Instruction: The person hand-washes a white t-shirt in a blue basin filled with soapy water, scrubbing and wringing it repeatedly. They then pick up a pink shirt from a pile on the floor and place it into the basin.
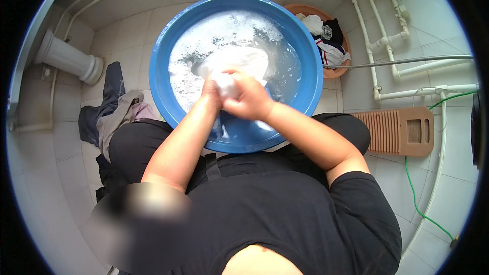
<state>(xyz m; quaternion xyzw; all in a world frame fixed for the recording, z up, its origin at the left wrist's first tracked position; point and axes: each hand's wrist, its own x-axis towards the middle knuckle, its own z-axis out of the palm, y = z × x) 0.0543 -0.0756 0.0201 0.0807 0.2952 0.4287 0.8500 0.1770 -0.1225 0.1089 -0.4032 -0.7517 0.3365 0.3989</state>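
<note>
A large round blue basin (159, 79) of sudsy water stands between my knees. Over its middle, both my hands are closed on a wet white cloth (242, 61), whose exact kind I cannot make out. My left hand (211, 90) grips it from the left, fingers partly hidden. My right hand (248, 97) wraps round a bunched part of it from the right, with the two hands close together. The rest of the cloth spreads over the foam (224, 28) beyond my hands.
An orange-brown basin (342, 72) with white and black clothes stands at the back right. A brown washboard (395, 131) lies by my right knee. Dark and beige clothes (113, 107) lie on the floor at left. White pipes, a grey hose (397, 62) and a green cord (420, 206) run along the right.
</note>
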